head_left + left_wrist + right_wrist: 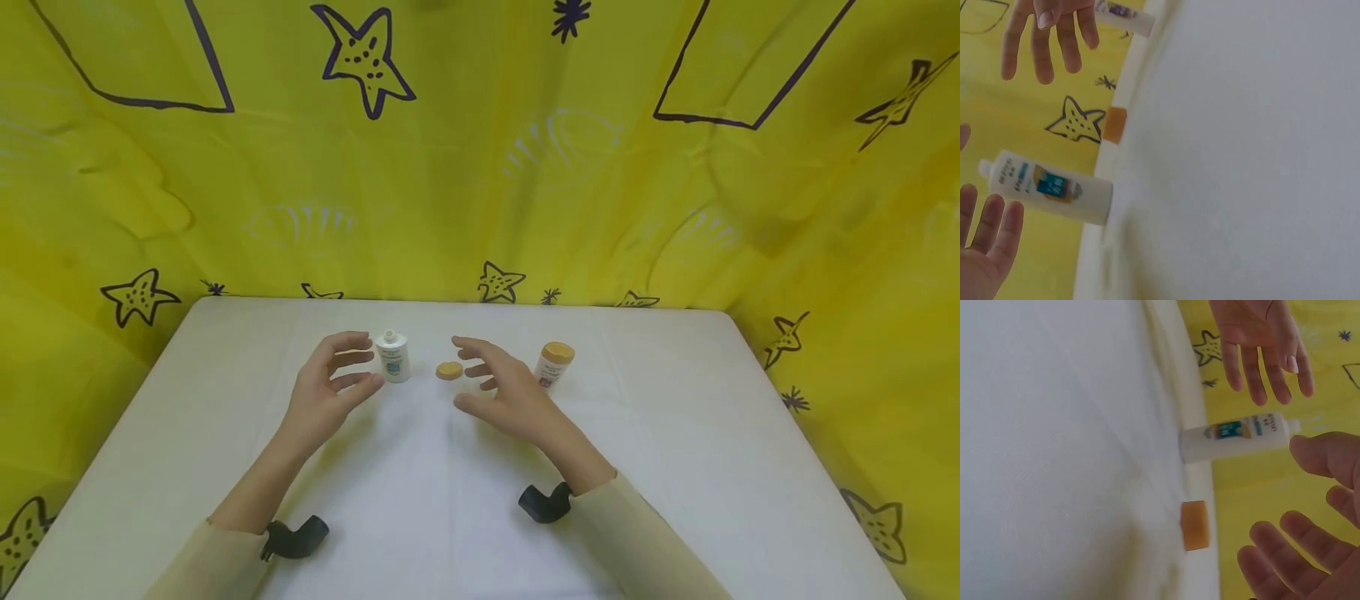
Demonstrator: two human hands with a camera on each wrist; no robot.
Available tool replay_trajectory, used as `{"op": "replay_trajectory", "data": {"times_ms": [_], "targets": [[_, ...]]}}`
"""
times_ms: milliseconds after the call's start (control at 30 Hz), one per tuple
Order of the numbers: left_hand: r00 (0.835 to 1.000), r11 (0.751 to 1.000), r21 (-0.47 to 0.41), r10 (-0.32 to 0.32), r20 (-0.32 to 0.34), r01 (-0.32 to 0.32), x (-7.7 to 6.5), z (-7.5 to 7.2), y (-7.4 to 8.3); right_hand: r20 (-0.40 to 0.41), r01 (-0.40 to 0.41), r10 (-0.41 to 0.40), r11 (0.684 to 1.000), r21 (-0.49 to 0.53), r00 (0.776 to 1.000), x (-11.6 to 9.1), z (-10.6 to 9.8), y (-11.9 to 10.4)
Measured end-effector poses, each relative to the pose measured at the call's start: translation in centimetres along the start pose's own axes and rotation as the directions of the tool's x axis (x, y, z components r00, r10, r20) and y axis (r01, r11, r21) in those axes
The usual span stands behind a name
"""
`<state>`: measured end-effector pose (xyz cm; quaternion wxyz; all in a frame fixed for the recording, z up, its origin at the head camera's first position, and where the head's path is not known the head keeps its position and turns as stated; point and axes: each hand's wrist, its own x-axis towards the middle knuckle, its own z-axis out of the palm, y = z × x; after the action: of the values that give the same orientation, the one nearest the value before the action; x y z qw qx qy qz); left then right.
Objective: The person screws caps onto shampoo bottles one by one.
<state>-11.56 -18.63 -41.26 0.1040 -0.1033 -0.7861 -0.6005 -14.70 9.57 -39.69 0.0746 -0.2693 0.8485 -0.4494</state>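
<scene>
A white bottle (pixel 393 360) with a printed label stands upright on the table, its narrow neck uncapped. Just left of it my left hand (pixel 324 383) is raised, fingers spread and gently bent, holding nothing; fingertips and thumb come right up to the bottle's side in the head view. An orange-yellow cap (pixel 449 370) lies to the right of that bottle. My right hand (pixel 513 398) hovers near the cap, thumb and fingers apart with nothing between them. In the right wrist view the same bottle (pixel 1235 437) and cap (pixel 1195 525) show beyond the fingers.
Behind my right hand stands a second white bottle (pixel 553 364) with its orange-yellow cap on, partly hidden by the hand. A white cloth covers the table (pixel 420 517). A yellow curtain (pixel 450 183) with starfish drawings hangs along the back and sides.
</scene>
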Motion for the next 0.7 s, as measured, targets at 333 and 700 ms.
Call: {"op": "replay_trajectory", "data": {"times_ms": [333, 700], "targets": [[0.976, 0.979, 0.029, -0.202, 0.086, 0.200, 1.9, -0.3, -2.3, 0.004, -0.188, 0.189, 0.980, -0.066, 0.982, 2.6, 1.5, 1.7], [0.959, 0.972, 0.017, -0.233, 0.164, 0.233, 3.2, 0.4, -3.9, -0.057, -0.251, 0.245, 0.953, -0.167, 0.968, 4.5, 3.0, 2.9]]}}
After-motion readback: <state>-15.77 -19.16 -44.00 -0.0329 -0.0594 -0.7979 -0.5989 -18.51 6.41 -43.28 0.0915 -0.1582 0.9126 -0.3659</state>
